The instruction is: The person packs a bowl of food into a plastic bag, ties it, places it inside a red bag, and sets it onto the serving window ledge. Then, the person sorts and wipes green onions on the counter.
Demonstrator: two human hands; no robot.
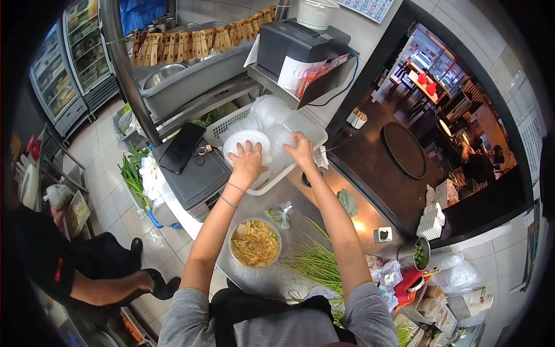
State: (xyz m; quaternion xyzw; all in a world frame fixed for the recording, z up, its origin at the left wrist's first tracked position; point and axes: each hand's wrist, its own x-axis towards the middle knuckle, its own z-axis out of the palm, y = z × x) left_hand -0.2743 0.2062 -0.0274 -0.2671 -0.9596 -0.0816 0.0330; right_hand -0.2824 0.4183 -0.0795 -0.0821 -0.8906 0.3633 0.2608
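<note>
Right before the body, on the steel tabletop (251, 203), scallions (312, 260), partly beneath the right forearm. Left of those, bowl (255, 243) of orange-brown broth and pale strips; just past it, small bag (281, 214) of greens. Off to the left, co-worker (49, 260) in black, with 1 bare forearm stretched out. Farther up, on white lid (238, 137), left hand (247, 161), palm down, with fingers spread. Around that lid, white basket (227, 120). By the clear plasticware (272, 110) in the same basket, right hand (299, 151), with thumb and fingers bent; cannot tell whether gripping or only touching. Left of the basket, black box (193, 182), with dark pouch (182, 147) on top. Beyond, on a shelf, printer (300, 45), topped by white tub (317, 13). To the right, past the wall opening, round tray (403, 150) on dark tabletop (365, 156). At far left, 2 glass-doored fridges (55, 81).
</note>
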